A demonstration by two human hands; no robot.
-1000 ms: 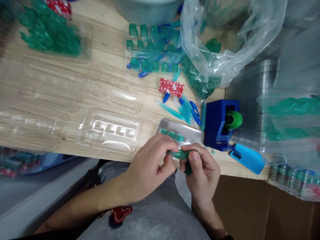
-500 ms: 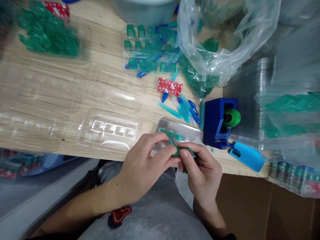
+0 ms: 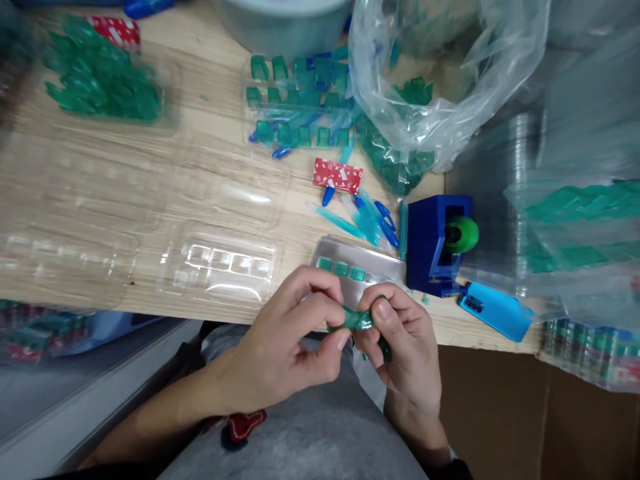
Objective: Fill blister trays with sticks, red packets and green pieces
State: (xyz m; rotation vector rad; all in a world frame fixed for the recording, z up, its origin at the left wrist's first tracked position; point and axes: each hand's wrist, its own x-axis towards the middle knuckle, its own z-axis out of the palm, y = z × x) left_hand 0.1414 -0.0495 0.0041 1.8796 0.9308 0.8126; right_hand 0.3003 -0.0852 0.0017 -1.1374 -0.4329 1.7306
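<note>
Between my hands, above the table's front edge, is a glossy green, soft-looking piece (image 3: 359, 320), its kind unclear. My right hand (image 3: 403, 333) is closed around its right end, with more green showing below the fingers. The fingers of my left hand (image 3: 300, 333) pinch at its left end, the thumb tip slightly apart below. Just beyond the hands lies a grey metal tray (image 3: 370, 257), with small green cubes (image 3: 341, 269) in a row on it. My fingers hide the tray's near part.
Clear plastic blister trays (image 3: 220, 263) cover the left. Green cubes fill a tray (image 3: 265, 131) farther back. A plastic bag (image 3: 400, 143) holds green pieces. A blue tape dispenser (image 3: 430, 247), a blue phone (image 3: 495, 312), pens (image 3: 373, 217) and a red packet (image 3: 337, 175) lie nearby.
My left thumb has dropped away from the other fingers, and the hands sit slightly lower. More of the green piece now shows between them, stretched sideways.
</note>
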